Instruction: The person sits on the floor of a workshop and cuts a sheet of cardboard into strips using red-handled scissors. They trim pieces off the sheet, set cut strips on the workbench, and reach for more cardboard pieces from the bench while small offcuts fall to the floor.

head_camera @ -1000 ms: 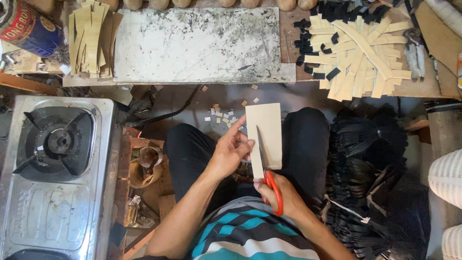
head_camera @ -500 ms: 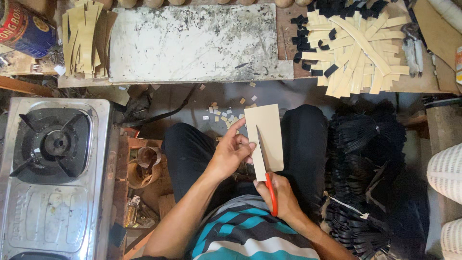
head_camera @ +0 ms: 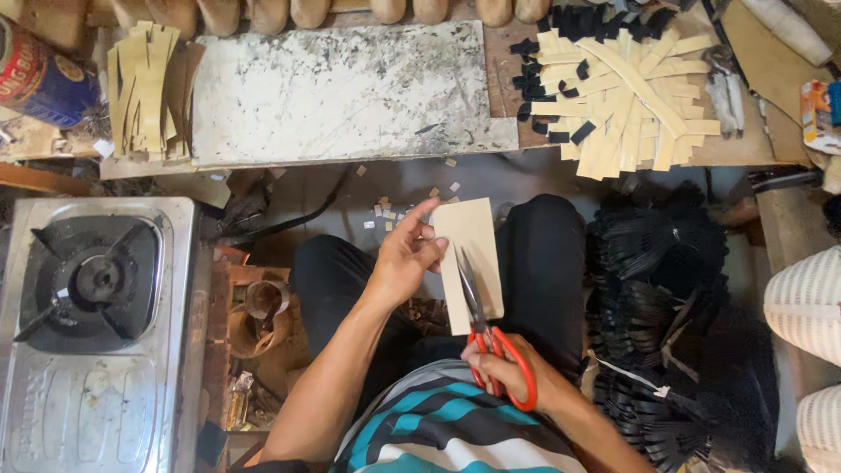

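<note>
My left hand (head_camera: 408, 255) pinches the left edge of a tan rectangular sheet (head_camera: 474, 238) held over my lap. My right hand (head_camera: 512, 379) grips red-handled scissors (head_camera: 491, 346). Their blades run up the sheet from its near edge, part way through it. I sit cross-legged in dark trousers and a striped shirt.
A worn white slab (head_camera: 350, 88) lies ahead. Tan strips (head_camera: 144, 92) sit at its left, a fan of tan and black strips (head_camera: 626, 88) at its right. A gas stove (head_camera: 92, 324) is at my left, a heap of black strips (head_camera: 679, 324) at my right. Small offcuts (head_camera: 394, 206) litter the floor.
The scissors have pushed further up the tan sheet, lengthening the cut. My left hand keeps its hold on the sheet's left edge.
</note>
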`<state>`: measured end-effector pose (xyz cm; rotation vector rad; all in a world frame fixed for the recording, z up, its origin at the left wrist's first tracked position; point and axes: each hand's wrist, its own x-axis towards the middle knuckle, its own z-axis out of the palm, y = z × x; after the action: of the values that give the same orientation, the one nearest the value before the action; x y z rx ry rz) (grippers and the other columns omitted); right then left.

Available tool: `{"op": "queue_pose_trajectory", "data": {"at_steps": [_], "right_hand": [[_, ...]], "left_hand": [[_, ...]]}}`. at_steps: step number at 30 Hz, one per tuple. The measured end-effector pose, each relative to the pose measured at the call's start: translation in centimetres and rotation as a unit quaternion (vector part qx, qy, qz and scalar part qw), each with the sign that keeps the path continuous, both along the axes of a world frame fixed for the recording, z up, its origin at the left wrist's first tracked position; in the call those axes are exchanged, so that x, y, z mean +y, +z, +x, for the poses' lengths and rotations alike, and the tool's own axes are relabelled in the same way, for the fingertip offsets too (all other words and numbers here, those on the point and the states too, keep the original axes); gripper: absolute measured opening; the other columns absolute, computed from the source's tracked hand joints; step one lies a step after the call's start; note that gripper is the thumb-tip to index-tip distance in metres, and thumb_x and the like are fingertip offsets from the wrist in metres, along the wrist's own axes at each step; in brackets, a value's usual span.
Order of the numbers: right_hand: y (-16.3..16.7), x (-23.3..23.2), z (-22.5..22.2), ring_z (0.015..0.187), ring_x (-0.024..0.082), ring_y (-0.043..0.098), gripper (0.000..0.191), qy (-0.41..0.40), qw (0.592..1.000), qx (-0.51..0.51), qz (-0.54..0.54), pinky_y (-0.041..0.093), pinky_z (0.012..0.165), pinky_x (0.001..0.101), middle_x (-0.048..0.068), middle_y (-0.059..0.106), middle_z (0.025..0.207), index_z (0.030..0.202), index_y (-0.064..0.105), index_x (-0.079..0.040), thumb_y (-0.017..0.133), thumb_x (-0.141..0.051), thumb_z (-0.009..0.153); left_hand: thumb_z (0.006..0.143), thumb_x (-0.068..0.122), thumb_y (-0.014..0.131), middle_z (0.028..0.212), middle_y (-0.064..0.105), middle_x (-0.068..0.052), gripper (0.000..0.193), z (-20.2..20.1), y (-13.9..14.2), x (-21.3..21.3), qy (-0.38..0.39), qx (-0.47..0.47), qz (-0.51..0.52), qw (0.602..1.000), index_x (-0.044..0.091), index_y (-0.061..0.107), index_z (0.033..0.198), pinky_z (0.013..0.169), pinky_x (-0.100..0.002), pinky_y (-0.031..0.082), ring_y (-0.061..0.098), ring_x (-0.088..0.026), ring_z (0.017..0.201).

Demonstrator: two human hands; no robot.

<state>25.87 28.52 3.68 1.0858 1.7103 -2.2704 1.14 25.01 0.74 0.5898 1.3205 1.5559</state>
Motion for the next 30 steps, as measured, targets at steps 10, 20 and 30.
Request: {"op": "queue_pose_trajectory", "data": {"at_steps": [10,20,30], "right_hand": [[-1.3,0.3,0.0,0.075,0.024,0.068,0.027,-0.006,0.951,0.048,0.305,0.055,0.067,0.0367,0.014,0.067,0.083,0.1,0.064,0.0,0.062,-0.025,0.091],[-2.6,-1.3,3.7,0.061,0.016,0.056,0.012,-0.146,0.972,-0.061,0.176,0.046,0.056,0.0346,0.005,0.059,0.067,0.088,0.065,-0.003,0.065,-0.014,0.086],[-8.8,-1.9,7.1,0.063,0.014,0.055,0.009,-0.186,0.955,-0.046,0.225,0.047,0.057,0.0328,0.003,0.059,0.068,0.08,0.064,-0.003,0.063,-0.01,0.085]], "left_hand": [[0.091,-0.003,0.067,0.088,0.062,-0.004,0.065,4.8,0.4,0.2,-0.064,-0.047,-0.035,0.996,0.004,0.044,0.151,0.061,-0.026,0.055,0.063,-0.011,0.071],[0.092,-0.003,0.066,0.09,0.063,-0.004,0.066,8.6,-2.2,1.7,-0.121,-0.09,-0.05,0.987,0.008,0.042,0.153,0.062,-0.027,0.058,0.065,-0.012,0.071],[0.093,-0.001,0.066,0.086,0.066,-0.005,0.069,10.4,-4.8,2.6,-0.142,-0.11,-0.086,0.98,0.007,0.035,0.154,0.061,-0.027,0.06,0.067,-0.013,0.072]]}}
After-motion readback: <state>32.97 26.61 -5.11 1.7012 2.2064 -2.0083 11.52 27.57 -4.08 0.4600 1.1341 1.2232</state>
